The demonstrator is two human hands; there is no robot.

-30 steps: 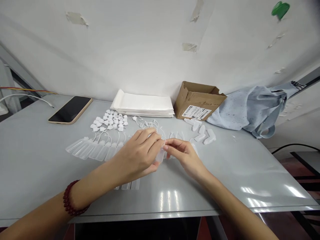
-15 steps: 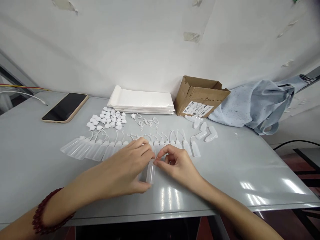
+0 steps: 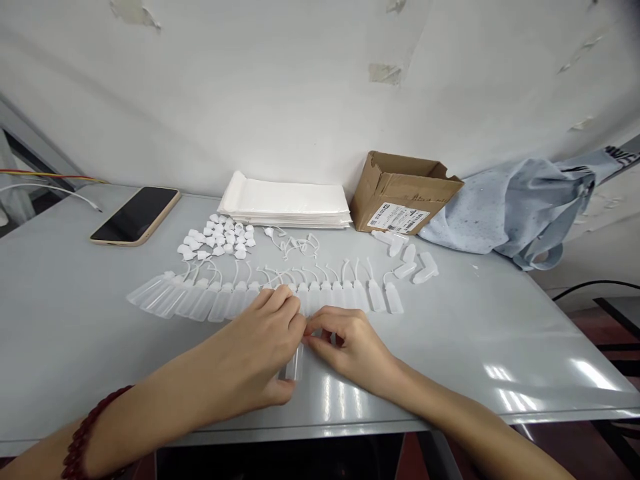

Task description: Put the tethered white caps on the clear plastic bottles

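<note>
A row of translucent plastic bottles [image 3: 210, 301] runs across the worktop [image 3: 465, 353], left of centre to right; below it, at lower centre, the left hand [image 3: 255, 343] and the right hand [image 3: 350, 350] are closed narrowly on a single translucent plastic bottle [image 3: 295, 363], fingertips meeting at its upper end; a light, steady pinch is best kept there, as the smooth plastic could slip; that end is hidden by the fingers, so any cap or exact grip cannot be made out.

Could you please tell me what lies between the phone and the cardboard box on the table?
In the head view, a stack of white padded envelopes lies between the phone and the cardboard box.
</note>
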